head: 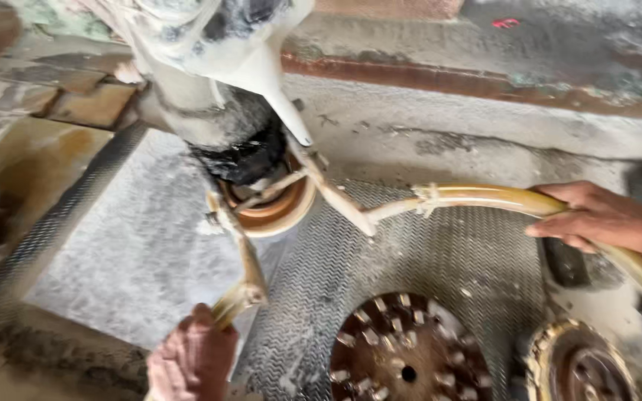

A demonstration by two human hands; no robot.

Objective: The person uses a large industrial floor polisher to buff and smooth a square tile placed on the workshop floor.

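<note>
Clearly the biggest thing before us is the grey stone slab, lying flat on a ridged rubber mat, with the dust-caked machine head standing over its right edge. Under the head sits a worn orange-brown disc. A yellowish hose curves in from the right and is tied to a thin pipe at the head.

Our right hand has its fingers wrapped round the hose; our left hand is clenched on the lower end of a second, thinner tube that runs up to the head.

We judge the risks to be these — a tug could pull the hose off its tied joint, and the wet mat looks slippery. A spare segmented grinding disc and another ring lie close to our hands.

Behind all this runs a stained concrete kerb.
</note>
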